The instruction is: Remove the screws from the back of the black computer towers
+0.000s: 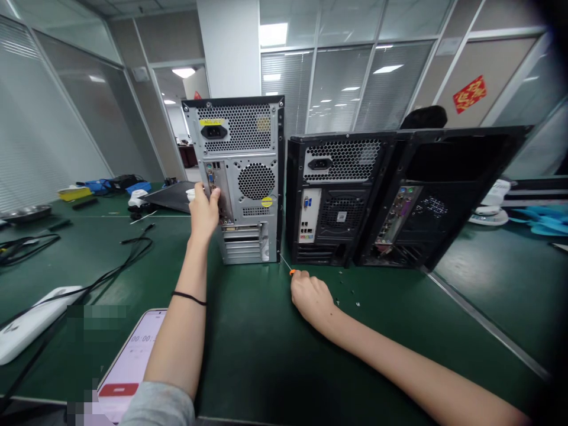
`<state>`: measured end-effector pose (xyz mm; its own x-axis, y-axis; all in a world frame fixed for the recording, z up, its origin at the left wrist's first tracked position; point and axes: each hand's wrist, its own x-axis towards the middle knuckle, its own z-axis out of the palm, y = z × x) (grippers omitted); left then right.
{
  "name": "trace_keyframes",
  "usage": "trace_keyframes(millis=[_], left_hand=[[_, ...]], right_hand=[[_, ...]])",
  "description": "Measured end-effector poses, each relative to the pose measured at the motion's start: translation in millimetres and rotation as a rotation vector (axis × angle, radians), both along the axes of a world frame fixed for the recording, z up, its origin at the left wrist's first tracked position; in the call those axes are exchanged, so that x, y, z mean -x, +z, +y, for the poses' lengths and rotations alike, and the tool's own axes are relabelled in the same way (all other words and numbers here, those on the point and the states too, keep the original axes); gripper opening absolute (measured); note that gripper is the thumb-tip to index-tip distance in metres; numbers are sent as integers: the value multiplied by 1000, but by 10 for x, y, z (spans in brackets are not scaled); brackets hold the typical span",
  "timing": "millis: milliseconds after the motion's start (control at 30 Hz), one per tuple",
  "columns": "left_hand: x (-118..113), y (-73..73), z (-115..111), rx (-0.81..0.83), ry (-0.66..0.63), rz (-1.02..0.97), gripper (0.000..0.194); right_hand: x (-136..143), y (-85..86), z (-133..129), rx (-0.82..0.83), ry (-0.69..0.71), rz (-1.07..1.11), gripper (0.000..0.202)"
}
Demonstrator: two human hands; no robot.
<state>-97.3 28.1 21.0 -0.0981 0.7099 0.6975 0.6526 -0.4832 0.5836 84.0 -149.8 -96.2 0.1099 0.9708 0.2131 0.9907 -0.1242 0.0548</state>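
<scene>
A computer tower [248,136] stands upright with its silver back panel facing me. My left hand [205,210] grips its left edge, thumb on the back panel beside the ports and the other fingers partly hidden round the side. Low at the tower's right edge, my right hand [310,291] is closed around the orange handle of a screwdriver [292,272]. The thin shaft points up and left to the bottom right corner of the tower; whether the tip sits in a screw is too small to tell. Several small screws [341,281] lie right of my right hand.
Two black computer towers [339,195] [437,195] stand to the right. At the left are a phone [133,355], a white power strip [38,319], black cables [110,272] and a dark panel [171,196]. A metal bowl [27,213] lies farther back. Behind the towers a dark head top shows.
</scene>
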Motion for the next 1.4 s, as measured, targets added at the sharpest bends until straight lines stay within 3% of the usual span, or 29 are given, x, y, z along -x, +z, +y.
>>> trace_keyframes(millis=[200, 400, 500, 600, 833, 1133, 1400], left_hand=[[1, -8, 18, -13, -4, -22, 34], [-6, 9, -15, 18, 7, 12, 38], [-2, 9, -13, 12, 7, 9, 37], [5, 4, 2, 8, -2, -6, 36], [7, 7, -7, 14, -11, -7, 34], [6, 22, -21, 30, -6, 16, 37], [1, 30, -36, 35, 18, 33, 36]], right_hand=[[-132, 107, 22, 45, -43, 400, 24], [-131, -30, 106, 122, -133, 1415, 25], [-46, -41, 99, 71, -177, 1721, 23], [39, -5, 92, 15, -214, 1834, 32], [170, 62, 134, -38, -277, 2029, 23], [184, -17, 116, 108, -380, 2055, 16], [141, 211, 126, 15, -403, 2125, 20]])
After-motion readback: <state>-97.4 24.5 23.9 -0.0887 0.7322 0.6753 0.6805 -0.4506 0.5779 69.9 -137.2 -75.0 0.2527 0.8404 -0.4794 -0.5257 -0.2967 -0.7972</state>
